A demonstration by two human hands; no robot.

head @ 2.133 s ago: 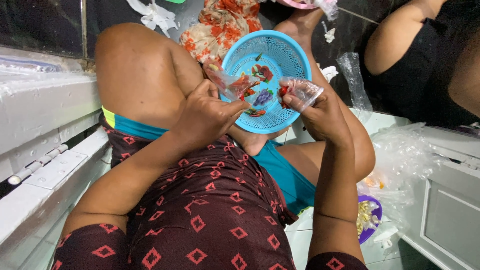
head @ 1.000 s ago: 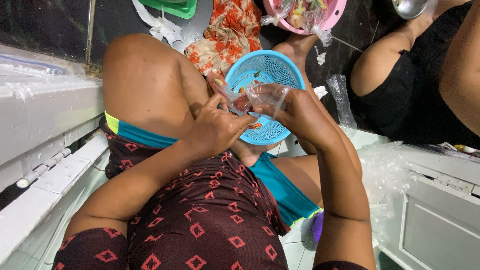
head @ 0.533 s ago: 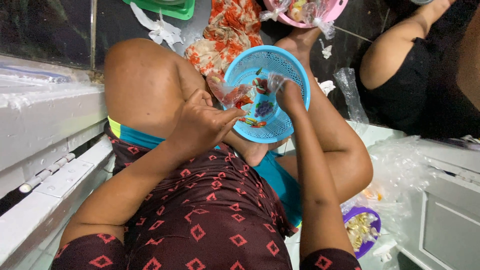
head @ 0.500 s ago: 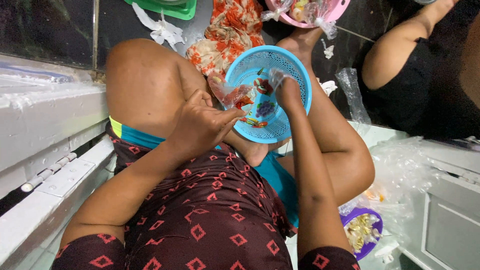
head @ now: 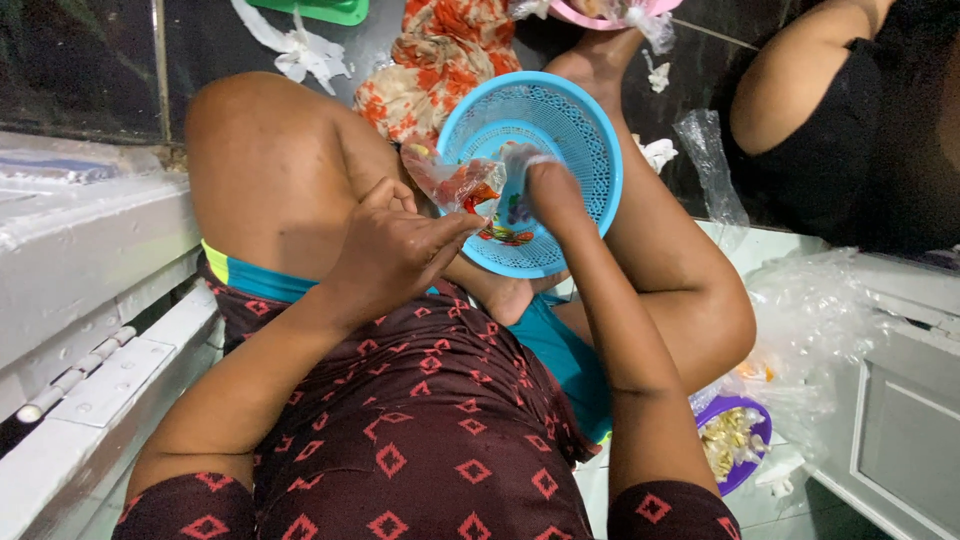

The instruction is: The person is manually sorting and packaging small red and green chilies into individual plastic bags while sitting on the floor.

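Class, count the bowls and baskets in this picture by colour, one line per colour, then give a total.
Blue: 1, the blue mesh basket under the left hand and right hand.
Pink: 1, the pink bowl, cut off by the top edge.
Purple: 1, the purple bowl holding wrapped pieces.
Total: 3

The dark tiled floor [head: 690,70] carries a blue plastic basket [head: 570,120], a crumpled orange floral cloth [head: 440,60], white scraps [head: 295,45], and a clear bag [head: 705,150]. On the pale floor [head: 780,500] stands a purple bowl [head: 745,450] beside crumpled clear plastic [head: 820,320].
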